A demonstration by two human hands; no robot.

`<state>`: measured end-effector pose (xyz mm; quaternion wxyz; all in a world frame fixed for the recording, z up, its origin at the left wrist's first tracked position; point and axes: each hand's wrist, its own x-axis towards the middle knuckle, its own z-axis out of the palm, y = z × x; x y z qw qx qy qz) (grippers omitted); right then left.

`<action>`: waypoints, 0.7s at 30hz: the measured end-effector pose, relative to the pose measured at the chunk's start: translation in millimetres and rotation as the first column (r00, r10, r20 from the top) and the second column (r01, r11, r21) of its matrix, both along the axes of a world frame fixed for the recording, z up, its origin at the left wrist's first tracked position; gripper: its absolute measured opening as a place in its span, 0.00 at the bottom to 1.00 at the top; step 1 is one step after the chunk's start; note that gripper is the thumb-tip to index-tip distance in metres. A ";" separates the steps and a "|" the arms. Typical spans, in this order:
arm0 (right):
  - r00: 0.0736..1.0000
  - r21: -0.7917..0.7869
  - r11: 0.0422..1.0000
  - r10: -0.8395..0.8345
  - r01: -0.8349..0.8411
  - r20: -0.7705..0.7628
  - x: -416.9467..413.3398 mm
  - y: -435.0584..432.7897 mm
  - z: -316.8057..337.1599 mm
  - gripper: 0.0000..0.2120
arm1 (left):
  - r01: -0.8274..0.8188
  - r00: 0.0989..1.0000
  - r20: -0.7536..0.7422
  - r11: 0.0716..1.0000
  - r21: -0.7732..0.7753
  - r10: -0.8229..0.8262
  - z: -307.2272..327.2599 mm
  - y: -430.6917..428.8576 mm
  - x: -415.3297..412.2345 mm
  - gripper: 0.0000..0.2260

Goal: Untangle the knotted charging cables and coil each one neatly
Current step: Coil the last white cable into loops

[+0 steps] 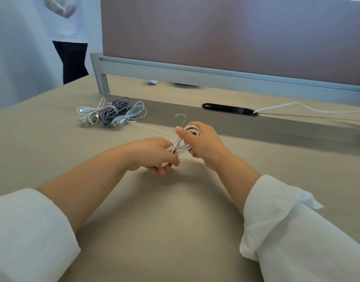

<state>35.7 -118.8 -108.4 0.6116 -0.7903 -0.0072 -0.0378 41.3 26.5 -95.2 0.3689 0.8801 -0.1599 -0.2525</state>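
The white cable [181, 147], judged light, limp and slippery, is clenched in loops by left grip [152, 154] and right grip [203, 143]; its crossing is best pinched

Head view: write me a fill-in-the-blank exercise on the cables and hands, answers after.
Both the left hand and the right hand grip one looped ____ charging cable. The dark grey braided cable bundle lies on the beige desk between ____ pale cable bundles. Another white cable at the right runs out of a long ____ desk slot.
Missing: white; two; black.
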 end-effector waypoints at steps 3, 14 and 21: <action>0.997 0.031 0.997 0.065 -0.066 0.030 13.6 2.0 2.5 0.11 | 0.046 0.977 -0.203 0.992 -0.119 -0.070 5.6 4.4 20.5 0.05; 0.973 -0.489 0.841 -0.212 0.230 0.094 78.5 -1.4 -9.1 0.21 | -0.272 0.953 0.059 0.926 -0.262 0.297 -12.1 -0.6 78.1 0.12; 0.950 -0.786 0.617 -0.261 0.030 -0.169 99.4 11.1 -6.5 0.09 | -0.283 0.916 0.230 0.936 -0.209 0.328 -26.8 0.5 84.5 0.14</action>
